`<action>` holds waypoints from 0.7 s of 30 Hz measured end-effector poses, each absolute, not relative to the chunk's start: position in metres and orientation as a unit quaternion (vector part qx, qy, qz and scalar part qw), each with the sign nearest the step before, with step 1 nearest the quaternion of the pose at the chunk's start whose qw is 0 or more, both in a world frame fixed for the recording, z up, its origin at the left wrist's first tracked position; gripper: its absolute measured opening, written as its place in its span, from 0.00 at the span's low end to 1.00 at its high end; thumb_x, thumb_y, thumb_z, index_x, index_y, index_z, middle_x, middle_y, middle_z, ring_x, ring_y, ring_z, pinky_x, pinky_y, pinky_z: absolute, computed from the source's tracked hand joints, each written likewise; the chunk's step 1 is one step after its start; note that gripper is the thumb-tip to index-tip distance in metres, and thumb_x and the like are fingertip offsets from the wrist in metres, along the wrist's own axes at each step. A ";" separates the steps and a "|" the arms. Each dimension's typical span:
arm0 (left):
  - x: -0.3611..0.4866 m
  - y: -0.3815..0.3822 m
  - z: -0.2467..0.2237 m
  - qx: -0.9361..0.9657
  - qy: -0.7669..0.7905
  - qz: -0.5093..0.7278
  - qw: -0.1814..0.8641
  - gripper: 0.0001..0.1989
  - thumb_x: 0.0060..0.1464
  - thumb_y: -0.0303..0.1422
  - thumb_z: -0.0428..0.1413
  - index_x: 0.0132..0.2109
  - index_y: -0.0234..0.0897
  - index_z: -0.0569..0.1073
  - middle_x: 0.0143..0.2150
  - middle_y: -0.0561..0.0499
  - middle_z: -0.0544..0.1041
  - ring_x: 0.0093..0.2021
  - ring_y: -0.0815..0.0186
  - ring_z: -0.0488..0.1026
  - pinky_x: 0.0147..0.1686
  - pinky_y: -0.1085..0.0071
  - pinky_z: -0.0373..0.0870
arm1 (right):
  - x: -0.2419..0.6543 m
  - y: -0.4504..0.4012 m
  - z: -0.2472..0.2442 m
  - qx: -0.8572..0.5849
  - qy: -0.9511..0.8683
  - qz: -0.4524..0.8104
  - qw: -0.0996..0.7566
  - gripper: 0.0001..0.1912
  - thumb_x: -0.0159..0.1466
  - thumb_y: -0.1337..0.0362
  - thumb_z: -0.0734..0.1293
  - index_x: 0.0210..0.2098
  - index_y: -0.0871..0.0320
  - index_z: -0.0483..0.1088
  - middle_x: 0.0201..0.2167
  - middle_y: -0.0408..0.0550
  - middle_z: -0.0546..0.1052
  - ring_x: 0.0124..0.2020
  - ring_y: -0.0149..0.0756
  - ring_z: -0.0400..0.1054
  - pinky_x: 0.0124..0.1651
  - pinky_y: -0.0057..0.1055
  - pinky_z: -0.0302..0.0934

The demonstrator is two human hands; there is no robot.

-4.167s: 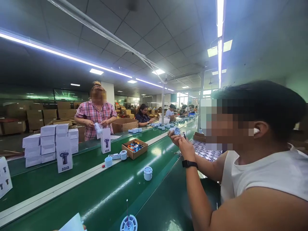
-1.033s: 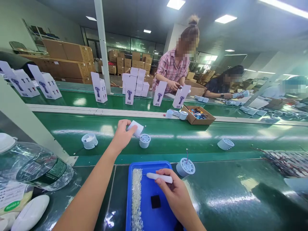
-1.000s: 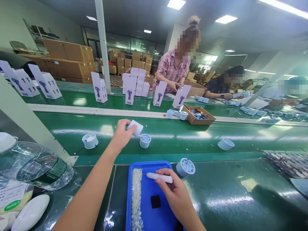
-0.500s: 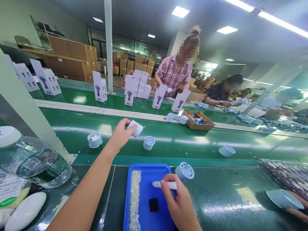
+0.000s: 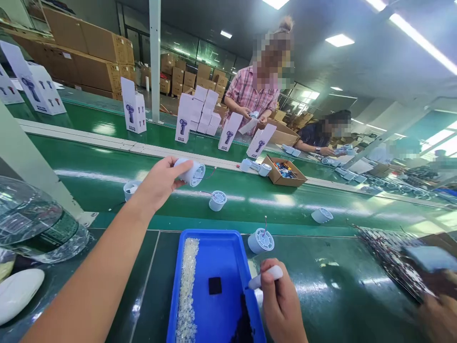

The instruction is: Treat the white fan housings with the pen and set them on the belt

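My left hand (image 5: 160, 183) is closed around a light-blue round fan housing (image 5: 193, 172), held above the green belt with a thin wire trailing from it. My right hand (image 5: 283, 302) grips a white pen-shaped tool (image 5: 266, 277), its tip by the right rim of the blue tray (image 5: 228, 255). Small clear pieces (image 5: 187, 281) line the tray's left side; a black square (image 5: 214, 286) lies mid-tray and black bits (image 5: 244, 324) at lower right. Beyond the tray's far right corner stands another fan housing (image 5: 261, 241) with a wire sticking up.
More housings sit on the belt (image 5: 285, 207), one (image 5: 217, 200) near my left hand. At left are a large bottle (image 5: 39, 224) and a white rounded object (image 5: 21, 295). Wires (image 5: 387, 262) and a co-worker's blurred hand (image 5: 435, 309) are at right. White boxes (image 5: 135, 112) stand farther back.
My left hand has moved up and left and turned its housing, showing the open end. My right hand has shifted right, from over the tray to its right edge. The view has shifted too.
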State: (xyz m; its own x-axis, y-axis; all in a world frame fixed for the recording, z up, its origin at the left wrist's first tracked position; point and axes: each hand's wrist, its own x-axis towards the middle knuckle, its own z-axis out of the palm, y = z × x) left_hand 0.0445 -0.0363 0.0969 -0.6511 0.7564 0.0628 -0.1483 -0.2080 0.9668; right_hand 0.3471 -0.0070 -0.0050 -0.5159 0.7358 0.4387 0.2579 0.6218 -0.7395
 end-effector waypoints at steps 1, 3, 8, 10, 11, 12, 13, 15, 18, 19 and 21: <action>0.044 -0.037 0.098 0.272 0.539 0.732 0.315 0.18 0.40 0.39 0.65 0.29 0.35 0.65 0.32 0.51 0.72 0.35 0.66 0.69 0.33 0.69 0.69 | 0.349 -0.008 -0.007 -0.307 -0.815 0.305 0.386 0.11 0.70 0.59 0.53 0.34 0.55 0.61 0.25 0.41 0.63 0.23 0.30 0.58 0.25 0.25 0.56; 0.043 -0.037 0.099 0.263 0.532 0.741 0.315 0.18 0.39 0.38 0.66 0.29 0.34 0.65 0.32 0.51 0.72 0.34 0.66 0.69 0.33 0.68 0.70 | 0.351 -0.009 -0.011 -0.311 -0.817 0.298 0.383 0.11 0.70 0.59 0.54 0.33 0.55 0.60 0.25 0.40 0.63 0.24 0.31 0.58 0.26 0.24 0.56; 0.044 -0.038 0.102 0.257 0.531 0.747 0.307 0.17 0.39 0.37 0.66 0.30 0.34 0.66 0.31 0.51 0.71 0.33 0.67 0.69 0.33 0.67 0.70 | 0.348 -0.013 -0.015 -0.323 -0.810 0.316 0.374 0.12 0.70 0.58 0.54 0.33 0.54 0.60 0.24 0.39 0.61 0.23 0.31 0.56 0.26 0.25 0.53; 0.044 -0.038 0.102 0.261 0.531 0.747 0.304 0.17 0.40 0.37 0.65 0.30 0.34 0.66 0.32 0.50 0.72 0.33 0.66 0.69 0.34 0.67 0.70 | 0.347 -0.016 -0.016 -0.334 -0.802 0.323 0.375 0.12 0.70 0.57 0.54 0.32 0.54 0.60 0.23 0.39 0.61 0.22 0.31 0.55 0.26 0.26 0.52; 0.044 -0.038 0.102 0.262 0.530 0.747 0.303 0.17 0.41 0.37 0.65 0.30 0.34 0.66 0.32 0.50 0.72 0.34 0.66 0.69 0.34 0.67 0.70 | 0.346 -0.017 -0.017 -0.338 -0.799 0.325 0.376 0.12 0.69 0.57 0.54 0.32 0.54 0.60 0.24 0.39 0.61 0.23 0.31 0.55 0.26 0.26 0.52; 0.044 -0.039 0.101 0.263 0.529 0.748 0.303 0.16 0.41 0.37 0.65 0.31 0.34 0.67 0.32 0.50 0.72 0.34 0.66 0.69 0.34 0.67 0.70 | 0.346 -0.018 -0.018 -0.340 -0.797 0.325 0.378 0.12 0.69 0.57 0.55 0.32 0.54 0.60 0.24 0.40 0.61 0.23 0.32 0.55 0.26 0.26 0.53; 0.044 -0.039 0.101 0.263 0.527 0.748 0.305 0.16 0.41 0.37 0.65 0.31 0.34 0.67 0.32 0.50 0.72 0.34 0.66 0.69 0.33 0.67 0.70 | 0.346 -0.019 -0.019 -0.337 -0.797 0.325 0.381 0.12 0.69 0.57 0.55 0.32 0.54 0.60 0.25 0.40 0.61 0.24 0.32 0.55 0.27 0.27 0.53; 0.044 -0.038 0.100 0.268 0.523 0.746 0.312 0.16 0.42 0.38 0.65 0.31 0.33 0.68 0.32 0.50 0.72 0.33 0.66 0.69 0.32 0.68 0.70 | 0.345 -0.018 -0.022 -0.317 -0.804 0.325 0.385 0.11 0.69 0.58 0.55 0.32 0.54 0.60 0.26 0.41 0.62 0.25 0.32 0.56 0.28 0.26 0.54; 0.047 -0.037 0.099 0.285 0.522 0.734 0.329 0.16 0.44 0.40 0.64 0.33 0.34 0.69 0.31 0.51 0.71 0.32 0.67 0.69 0.29 0.70 0.70 | 0.340 -0.017 -0.021 -0.292 -0.814 0.342 0.368 0.09 0.69 0.59 0.56 0.33 0.54 0.60 0.25 0.40 0.63 0.25 0.32 0.57 0.28 0.26 0.54; 0.049 -0.036 0.099 0.290 0.523 0.729 0.333 0.16 0.44 0.40 0.64 0.33 0.34 0.69 0.31 0.51 0.71 0.32 0.67 0.69 0.28 0.71 0.69 | 0.337 -0.017 -0.019 -0.287 -0.813 0.350 0.366 0.09 0.69 0.59 0.55 0.34 0.54 0.61 0.25 0.40 0.63 0.25 0.32 0.57 0.28 0.26 0.55; 0.054 -0.035 0.099 0.295 0.525 0.721 0.343 0.16 0.45 0.40 0.64 0.34 0.34 0.69 0.31 0.51 0.71 0.31 0.68 0.68 0.27 0.73 0.69 | 0.329 -0.020 -0.015 -0.271 -0.808 0.364 0.375 0.09 0.69 0.58 0.55 0.36 0.54 0.61 0.27 0.42 0.64 0.26 0.32 0.59 0.28 0.26 0.56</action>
